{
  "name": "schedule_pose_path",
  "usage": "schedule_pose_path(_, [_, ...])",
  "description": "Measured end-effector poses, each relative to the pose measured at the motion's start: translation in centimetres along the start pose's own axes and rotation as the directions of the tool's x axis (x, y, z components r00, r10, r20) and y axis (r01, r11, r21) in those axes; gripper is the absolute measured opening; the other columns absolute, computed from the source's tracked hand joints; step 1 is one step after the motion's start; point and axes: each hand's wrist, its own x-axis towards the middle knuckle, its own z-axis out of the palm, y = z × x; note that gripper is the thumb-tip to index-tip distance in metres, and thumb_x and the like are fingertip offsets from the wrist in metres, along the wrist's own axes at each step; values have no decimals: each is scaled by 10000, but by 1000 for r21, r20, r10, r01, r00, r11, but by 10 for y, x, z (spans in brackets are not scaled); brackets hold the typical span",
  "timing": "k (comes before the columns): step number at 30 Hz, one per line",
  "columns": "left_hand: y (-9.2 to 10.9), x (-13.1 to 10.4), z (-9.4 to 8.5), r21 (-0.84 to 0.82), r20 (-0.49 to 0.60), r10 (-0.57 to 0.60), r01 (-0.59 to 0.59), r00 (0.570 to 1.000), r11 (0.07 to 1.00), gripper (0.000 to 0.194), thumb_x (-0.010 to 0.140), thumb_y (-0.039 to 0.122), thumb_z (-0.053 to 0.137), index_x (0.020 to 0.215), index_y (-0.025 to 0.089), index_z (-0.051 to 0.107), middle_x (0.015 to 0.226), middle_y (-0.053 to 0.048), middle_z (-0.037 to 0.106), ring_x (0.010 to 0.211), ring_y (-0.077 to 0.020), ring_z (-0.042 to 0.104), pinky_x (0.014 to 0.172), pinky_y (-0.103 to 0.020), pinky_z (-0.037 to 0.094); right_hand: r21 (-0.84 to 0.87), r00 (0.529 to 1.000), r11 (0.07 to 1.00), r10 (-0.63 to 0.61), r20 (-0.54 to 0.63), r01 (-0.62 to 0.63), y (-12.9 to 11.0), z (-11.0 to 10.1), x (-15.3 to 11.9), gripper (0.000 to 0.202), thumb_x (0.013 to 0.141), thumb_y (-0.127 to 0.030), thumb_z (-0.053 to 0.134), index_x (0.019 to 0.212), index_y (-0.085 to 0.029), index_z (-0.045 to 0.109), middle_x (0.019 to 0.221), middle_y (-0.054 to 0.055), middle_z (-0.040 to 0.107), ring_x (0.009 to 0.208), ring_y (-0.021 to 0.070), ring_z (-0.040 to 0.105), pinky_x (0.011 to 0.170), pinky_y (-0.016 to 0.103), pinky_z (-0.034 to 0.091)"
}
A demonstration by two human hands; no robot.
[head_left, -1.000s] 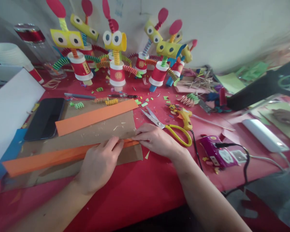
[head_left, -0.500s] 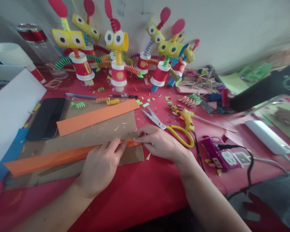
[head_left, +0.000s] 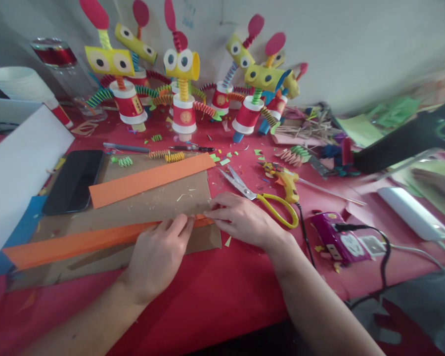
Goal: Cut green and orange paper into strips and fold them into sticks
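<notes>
A long orange paper strip (head_left: 77, 242) lies slanted over a brown cardboard sheet (head_left: 178, 195), its right part creased lengthwise. My left hand (head_left: 161, 254) is closed on the strip right of its middle, thumb and fingers pressed along the edge. At the strip's right end, my right hand (head_left: 241, 217) pinches the paper, and the fingers hide the tip. Farther back on the cardboard rests a second, flat orange paper strip (head_left: 152, 179). Scissors with yellow handles (head_left: 270, 202) lie open just beyond my right hand.
Several paper-cup figures (head_left: 183, 113) stand along the wall. A phone (head_left: 74, 180) lies at left beside a white box (head_left: 25, 163). To the right are a yellow glue gun (head_left: 289, 185), a purple power box (head_left: 341, 237) with cables, and a white power strip (head_left: 411, 212).
Both hands keep their grip on the orange strip, with only a slight shift of the fingers. The whole view has moved a little.
</notes>
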Motion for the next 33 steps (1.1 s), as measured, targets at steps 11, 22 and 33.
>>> schedule_pose_path(11, [3, 3, -5, -1, 0, 3, -3, 1000, 1000, 267, 879, 54, 452, 1012, 129, 671, 836, -49, 660, 660, -209, 635, 502, -327, 488, -40, 997, 997, 57, -61, -60, -33, 4, -2, 381, 891, -104, 471, 1225, -147, 649, 1338, 133, 599, 1266, 281, 515, 1063, 489, 437])
schedule_pose_path(22, [2, -4, -10, -57, 19, -94, 95, 995, 994, 263, 834, 16, 499, 1025, 105, 657, 917, -85, 678, 774, -228, 634, 637, -354, 516, -94, 986, 982, 164, 11, -162, -60, 43, -14, 586, 956, -311, 489, 1478, -84, 349, 1549, 140, 322, 1453, 249, 249, 1199, 476, 258])
schedule_pose_path(33, [-33, -13, -15, -88, 12, 57, -56, 998, 995, 246, 912, 59, 444, 965, 137, 672, 883, -67, 683, 862, -218, 596, 862, -419, 422, -124, 991, 985, 115, -71, -123, -59, 46, -14, 555, 955, -303, 483, 1472, -132, 376, 1518, 120, 396, 1431, 256, 310, 1188, 510, 280])
